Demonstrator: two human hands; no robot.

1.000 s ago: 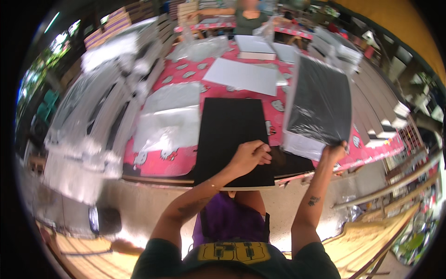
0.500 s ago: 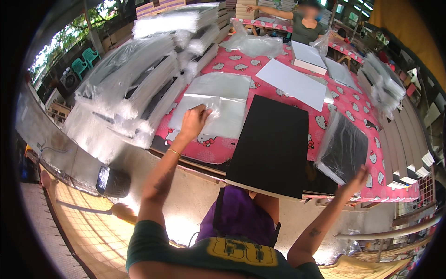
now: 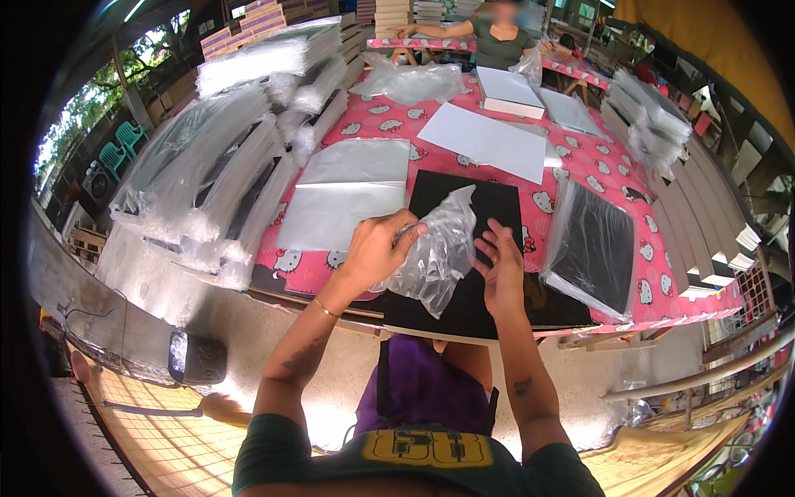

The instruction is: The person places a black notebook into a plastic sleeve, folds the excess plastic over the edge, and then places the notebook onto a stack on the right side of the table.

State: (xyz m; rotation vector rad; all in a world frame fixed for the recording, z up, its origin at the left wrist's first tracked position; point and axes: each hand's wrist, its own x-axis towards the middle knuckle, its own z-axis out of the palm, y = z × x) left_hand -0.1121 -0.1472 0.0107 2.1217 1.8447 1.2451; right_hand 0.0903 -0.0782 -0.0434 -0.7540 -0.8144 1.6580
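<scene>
The left hand (image 3: 383, 248) pinches a thin, crinkly, see-through bag (image 3: 443, 255). The right hand (image 3: 503, 269), free and softly curved, is just beside it. Under both hands lies a flat black book (image 3: 497, 201). To their right is a shiny wrapped book (image 3: 592, 247).

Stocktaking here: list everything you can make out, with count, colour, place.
Table: 1, pink, centre
Slab: 1, black, table's near edge
Bag: 1, clear, crumpled, over slab
Flat bags: uncounted, clear, left of slab
Wrapped pack: 1, black, right of slab
Sheet: 1, white, beyond slab
Block: 1, white, beyond sheet
Loose bags: uncounted, clear, far side
Wrapped stacks: several, clear and black, both sides
Grey blocks: several, grey, right side
Chairs: 2, green, far left
Co-worker: 1, green top, far side
Left hand: 1, holding bag
Right hand: 1, open, beside bag
</scene>
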